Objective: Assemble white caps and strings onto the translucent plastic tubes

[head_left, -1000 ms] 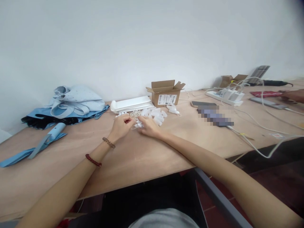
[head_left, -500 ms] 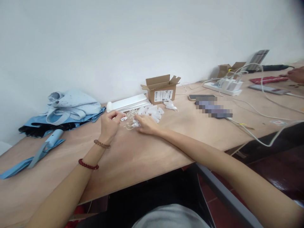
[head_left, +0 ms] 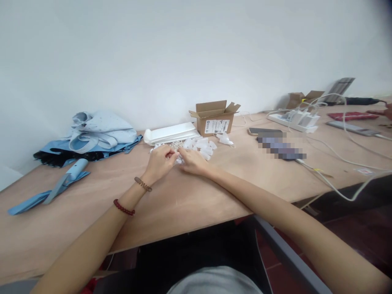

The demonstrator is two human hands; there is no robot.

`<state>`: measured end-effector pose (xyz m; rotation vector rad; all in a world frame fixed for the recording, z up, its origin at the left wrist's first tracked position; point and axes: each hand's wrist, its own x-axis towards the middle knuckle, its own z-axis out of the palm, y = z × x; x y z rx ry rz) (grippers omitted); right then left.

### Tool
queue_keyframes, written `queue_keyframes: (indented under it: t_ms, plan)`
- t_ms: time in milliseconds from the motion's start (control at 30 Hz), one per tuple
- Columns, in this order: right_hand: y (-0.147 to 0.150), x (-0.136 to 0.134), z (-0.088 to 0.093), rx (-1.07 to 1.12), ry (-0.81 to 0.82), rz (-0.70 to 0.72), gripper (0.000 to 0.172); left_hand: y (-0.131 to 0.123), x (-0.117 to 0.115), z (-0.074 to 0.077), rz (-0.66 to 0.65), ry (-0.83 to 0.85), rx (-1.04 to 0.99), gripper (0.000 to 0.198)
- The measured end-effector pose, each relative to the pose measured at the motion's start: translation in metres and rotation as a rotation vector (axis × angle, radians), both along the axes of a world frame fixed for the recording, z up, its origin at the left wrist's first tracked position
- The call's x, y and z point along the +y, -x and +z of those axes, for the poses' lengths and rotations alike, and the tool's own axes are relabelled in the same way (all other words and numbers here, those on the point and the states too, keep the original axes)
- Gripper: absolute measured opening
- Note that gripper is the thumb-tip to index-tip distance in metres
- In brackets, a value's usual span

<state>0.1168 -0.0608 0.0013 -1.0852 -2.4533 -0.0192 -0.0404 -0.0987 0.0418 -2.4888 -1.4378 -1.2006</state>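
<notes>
While white pieces (head_left: 202,143) lie beyond left hand (head_left: 159,162) and right hand (head_left: 193,162), neither grip's closure is discernible.

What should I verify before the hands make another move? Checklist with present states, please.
1. Left hand and right hand close together at the pile: ok.
2. Anything pinched in the fingertips: cannot tell, too small and partly hidden.
3. White plastic pieces spread apart: not ok, they lie heaped.
4. Cardboard box open: ok, flaps up.
5. What the box holds: cannot tell, inside hidden.
6. Charging cable away from both hands: ok, off to the right.
</notes>
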Motion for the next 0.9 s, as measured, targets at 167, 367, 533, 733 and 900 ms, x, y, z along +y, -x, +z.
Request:
queue_keyframes:
  t_ms: [167,367,533,733,900]
  plan:
    - [-0.006,0.002,0.000,0.044,0.014,-0.018,0.040,0.004,-0.004,0.010,0.063,-0.075,-0.111,0.017]
    - [-0.008,0.005,-0.005,0.099,0.033,-0.055,0.038,-0.001,-0.006,0.002,-0.148,0.014,0.006,0.012]
    - [-0.006,0.005,-0.010,0.101,-0.016,-0.012,0.031,-0.007,-0.005,-0.011,-0.139,-0.063,0.233,0.010]
    - [-0.005,0.002,-0.010,0.145,-0.014,0.003,0.031,-0.005,-0.006,-0.006,-0.152,-0.064,0.211,0.008]
    - [-0.005,0.005,-0.011,0.208,0.015,0.019,0.030,-0.004,-0.006,-0.001,-0.178,-0.062,0.080,0.011]
